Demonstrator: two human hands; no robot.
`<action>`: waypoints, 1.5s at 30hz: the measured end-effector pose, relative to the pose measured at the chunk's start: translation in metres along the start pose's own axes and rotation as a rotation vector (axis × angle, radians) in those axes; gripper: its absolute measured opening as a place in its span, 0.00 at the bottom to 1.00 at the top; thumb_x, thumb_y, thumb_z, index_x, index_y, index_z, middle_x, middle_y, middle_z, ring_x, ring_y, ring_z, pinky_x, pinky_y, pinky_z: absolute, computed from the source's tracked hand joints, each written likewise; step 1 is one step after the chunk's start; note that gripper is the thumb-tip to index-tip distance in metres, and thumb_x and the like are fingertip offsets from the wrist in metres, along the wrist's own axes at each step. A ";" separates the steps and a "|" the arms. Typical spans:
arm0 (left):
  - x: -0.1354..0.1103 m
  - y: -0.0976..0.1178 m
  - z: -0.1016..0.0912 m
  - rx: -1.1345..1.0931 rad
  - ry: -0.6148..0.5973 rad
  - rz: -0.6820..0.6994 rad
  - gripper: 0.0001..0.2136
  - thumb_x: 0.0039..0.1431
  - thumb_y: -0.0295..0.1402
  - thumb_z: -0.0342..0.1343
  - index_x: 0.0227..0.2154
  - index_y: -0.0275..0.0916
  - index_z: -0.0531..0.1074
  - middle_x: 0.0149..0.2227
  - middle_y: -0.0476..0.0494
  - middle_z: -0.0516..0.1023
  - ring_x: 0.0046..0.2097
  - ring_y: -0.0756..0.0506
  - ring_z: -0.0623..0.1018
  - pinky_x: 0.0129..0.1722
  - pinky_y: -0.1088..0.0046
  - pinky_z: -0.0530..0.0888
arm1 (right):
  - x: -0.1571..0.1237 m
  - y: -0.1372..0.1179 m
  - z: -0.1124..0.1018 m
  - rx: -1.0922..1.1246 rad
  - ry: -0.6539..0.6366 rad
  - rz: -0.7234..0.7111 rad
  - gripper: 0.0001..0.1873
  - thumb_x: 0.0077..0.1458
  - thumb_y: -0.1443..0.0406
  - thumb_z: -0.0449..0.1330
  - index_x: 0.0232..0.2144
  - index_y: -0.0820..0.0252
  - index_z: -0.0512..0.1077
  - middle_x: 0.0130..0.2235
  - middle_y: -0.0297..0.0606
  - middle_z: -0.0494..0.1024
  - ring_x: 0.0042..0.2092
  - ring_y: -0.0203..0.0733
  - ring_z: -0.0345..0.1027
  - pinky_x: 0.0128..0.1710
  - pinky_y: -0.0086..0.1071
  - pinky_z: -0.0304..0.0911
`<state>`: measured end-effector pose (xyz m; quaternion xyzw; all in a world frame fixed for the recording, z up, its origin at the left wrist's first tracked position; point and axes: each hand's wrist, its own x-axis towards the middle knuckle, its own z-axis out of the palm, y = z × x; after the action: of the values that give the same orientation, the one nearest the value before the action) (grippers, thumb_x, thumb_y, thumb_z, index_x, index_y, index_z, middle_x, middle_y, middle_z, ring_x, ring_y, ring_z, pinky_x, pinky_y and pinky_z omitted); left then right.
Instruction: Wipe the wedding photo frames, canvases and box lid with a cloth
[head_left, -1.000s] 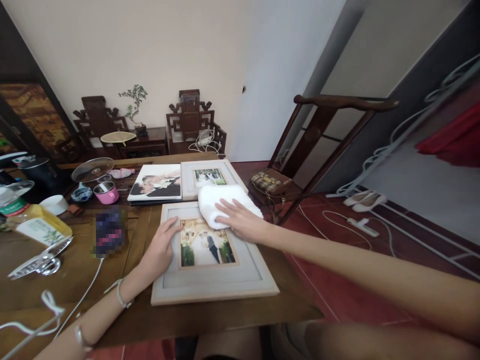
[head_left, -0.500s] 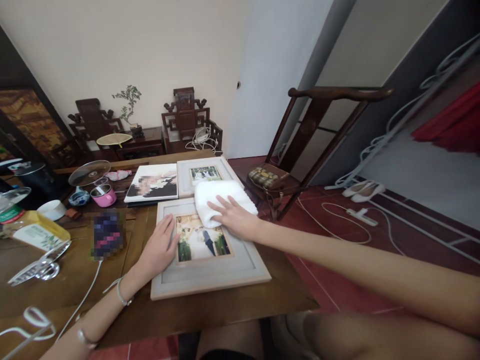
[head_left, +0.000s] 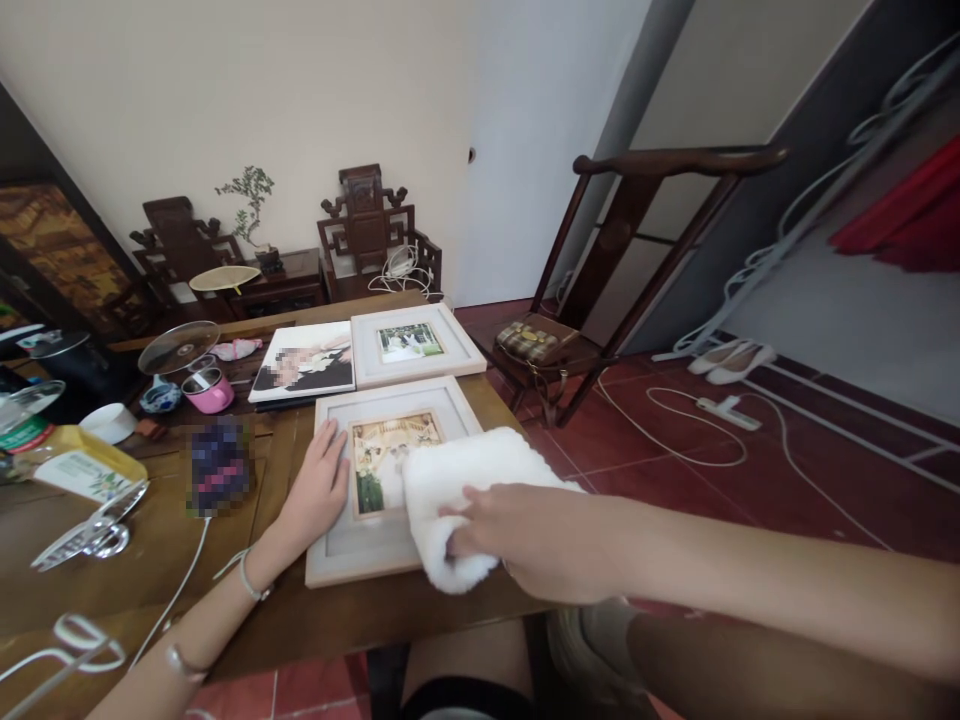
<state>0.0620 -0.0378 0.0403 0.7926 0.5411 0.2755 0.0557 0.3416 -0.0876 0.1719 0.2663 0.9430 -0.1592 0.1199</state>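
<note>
A light-wood picture frame [head_left: 358, 568] with a printed wedding photo [head_left: 382, 450] lies flat on the table near its right corner. My left hand [head_left: 318, 490] rests on the left side of this frame, fingers stretched out and lying flat. A folded white fluffy cloth [head_left: 480, 460] covers the frame's lower right part and some of the photo. My right hand [head_left: 525, 535] grips the cloth, its fingers bent into a fold at the near side. A second framed photo [head_left: 465, 352] lies just behind, beside a white-edged picture panel [head_left: 304, 362].
On the left of the wooden table [head_left: 277, 625] are metal scissors [head_left: 94, 530], a bottle of yellow liquid [head_left: 82, 460], a pink mug [head_left: 208, 390] and a white cable [head_left: 180, 580]. A chair [head_left: 600, 260] holding a checked handbag [head_left: 529, 340] stands right of the table.
My right hand has moved the cloth toward me across the frame, from its upper right to its lower right. The back frame is now uncovered. My left hand stays on the frame's left side.
</note>
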 end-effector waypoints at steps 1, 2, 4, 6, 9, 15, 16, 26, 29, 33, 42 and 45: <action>0.001 0.001 0.002 0.001 0.009 0.000 0.21 0.66 0.33 0.42 0.59 0.32 0.64 0.67 0.31 0.56 0.68 0.37 0.55 0.66 0.50 0.54 | -0.005 -0.002 0.000 0.015 0.001 -0.021 0.26 0.43 0.81 0.53 0.41 0.56 0.77 0.36 0.44 0.76 0.37 0.47 0.73 0.33 0.34 0.62; 0.001 0.001 0.003 0.004 0.016 0.000 0.21 0.67 0.33 0.42 0.59 0.32 0.64 0.67 0.32 0.56 0.68 0.38 0.55 0.66 0.51 0.54 | -0.007 -0.003 0.001 0.026 -0.001 -0.025 0.26 0.43 0.80 0.53 0.41 0.56 0.77 0.36 0.44 0.76 0.36 0.47 0.73 0.34 0.34 0.63; 0.003 0.002 0.005 0.009 0.012 0.007 0.21 0.67 0.32 0.41 0.59 0.31 0.64 0.65 0.31 0.59 0.68 0.38 0.56 0.66 0.51 0.55 | -0.007 0.001 0.008 0.036 -0.002 0.005 0.29 0.43 0.80 0.52 0.46 0.56 0.75 0.40 0.47 0.76 0.40 0.50 0.73 0.38 0.38 0.65; 0.004 0.003 0.005 0.011 -0.010 0.019 0.21 0.67 0.31 0.40 0.59 0.30 0.63 0.64 0.29 0.61 0.67 0.38 0.57 0.66 0.51 0.55 | 0.000 0.011 0.020 0.018 0.047 0.039 0.32 0.44 0.80 0.51 0.51 0.57 0.72 0.48 0.51 0.75 0.51 0.57 0.69 0.45 0.47 0.65; 0.003 0.003 0.004 0.005 -0.040 0.039 0.21 0.66 0.29 0.41 0.60 0.33 0.62 0.64 0.31 0.62 0.68 0.38 0.56 0.66 0.50 0.55 | 0.019 0.034 0.041 -0.070 0.218 0.082 0.33 0.45 0.79 0.53 0.55 0.58 0.69 0.62 0.52 0.63 0.65 0.66 0.48 0.56 0.64 0.52; -0.001 -0.002 0.005 0.001 -0.057 0.051 0.22 0.65 0.28 0.41 0.60 0.32 0.63 0.64 0.30 0.60 0.68 0.36 0.54 0.65 0.48 0.54 | 0.059 0.078 0.055 -0.219 0.440 0.159 0.32 0.48 0.76 0.54 0.57 0.59 0.67 0.67 0.48 0.55 0.68 0.63 0.40 0.61 0.66 0.37; -0.001 -0.004 0.005 0.004 -0.061 0.051 0.22 0.65 0.28 0.41 0.60 0.31 0.63 0.64 0.29 0.61 0.68 0.36 0.54 0.65 0.48 0.54 | 0.066 0.084 0.052 -0.224 0.466 0.186 0.32 0.48 0.77 0.54 0.57 0.60 0.66 0.67 0.49 0.55 0.68 0.64 0.40 0.61 0.66 0.38; -0.002 -0.004 0.004 -0.013 -0.026 0.026 0.21 0.64 0.29 0.43 0.59 0.33 0.65 0.63 0.32 0.63 0.67 0.37 0.57 0.65 0.50 0.56 | 0.087 0.091 0.030 -0.173 0.321 0.259 0.35 0.47 0.80 0.52 0.58 0.61 0.66 0.67 0.50 0.54 0.67 0.72 0.39 0.55 0.74 0.45; -0.002 -0.001 0.001 -0.014 0.000 0.012 0.21 0.64 0.30 0.43 0.58 0.32 0.66 0.62 0.32 0.64 0.67 0.37 0.58 0.65 0.50 0.57 | 0.070 0.066 0.030 -0.147 0.235 0.202 0.35 0.46 0.81 0.51 0.56 0.60 0.68 0.66 0.50 0.56 0.66 0.71 0.41 0.55 0.74 0.45; -0.002 0.001 -0.001 -0.018 0.004 -0.003 0.21 0.65 0.31 0.41 0.57 0.28 0.67 0.62 0.28 0.64 0.67 0.37 0.58 0.65 0.51 0.56 | 0.044 0.033 0.020 -0.059 0.067 0.156 0.35 0.46 0.82 0.49 0.54 0.57 0.71 0.64 0.49 0.61 0.66 0.68 0.45 0.54 0.70 0.52; 0.002 0.002 0.004 -0.023 -0.033 0.015 0.21 0.66 0.33 0.41 0.58 0.32 0.65 0.63 0.31 0.63 0.67 0.37 0.57 0.66 0.51 0.55 | 0.000 0.006 -0.003 0.157 -0.121 0.024 0.28 0.47 0.78 0.52 0.46 0.53 0.76 0.38 0.44 0.78 0.44 0.52 0.73 0.41 0.42 0.67; 0.003 0.001 0.007 0.007 -0.072 0.048 0.21 0.67 0.32 0.40 0.60 0.32 0.63 0.64 0.31 0.61 0.68 0.37 0.54 0.66 0.51 0.53 | 0.005 0.008 0.005 0.155 -0.069 0.025 0.28 0.48 0.78 0.51 0.48 0.53 0.75 0.40 0.46 0.78 0.44 0.52 0.73 0.40 0.41 0.67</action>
<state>0.0669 -0.0343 0.0360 0.8150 0.5204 0.2463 0.0659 0.3426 -0.0806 0.1633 0.2811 0.9197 -0.2394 0.1335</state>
